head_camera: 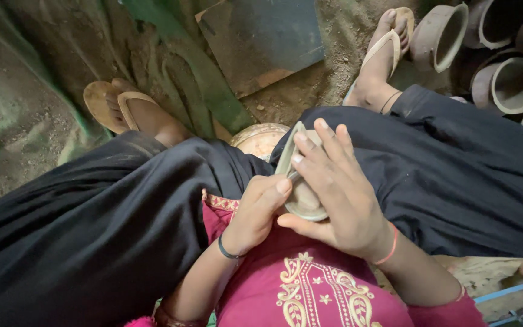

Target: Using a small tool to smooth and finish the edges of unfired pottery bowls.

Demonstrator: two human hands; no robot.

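Head camera, looking straight down onto the lap of a seated person: the small, shallow, pale grey unfired clay dish (302, 197) sits at the centre of the lap, above the edge of the magenta tunic with gold embroidery (310, 284) and between the two thighs covered in black cloth (110, 224). The right hand (340, 194) cups the dish from the right side, fingers (328, 151) laid flat and close together across its upper rim, thumb curled under its lower edge, so the dish is clamped between thumb and fingers. The left hand (258, 212) is closed into a loose fist, its thumb tip pressed against the near left rim of the dish; whether anything is pinched inside that fist cannot be told. A dark bangle (228, 251) circles the left wrist and a thin red thread (390, 245) circles the right wrist. Just beyond the dish, a round tan clay vessel (260, 138) shows between the knees, partly hidden. Both feet, in tan flip-flop sandals (113, 106), rest on the dirt floor (310, 79). A flat dark slate-blue board (260, 37) lies on the floor near the top centre. A cluster of brown clay pots with pale rims (503, 54) fills the upper right corner of the floor, touching one another.
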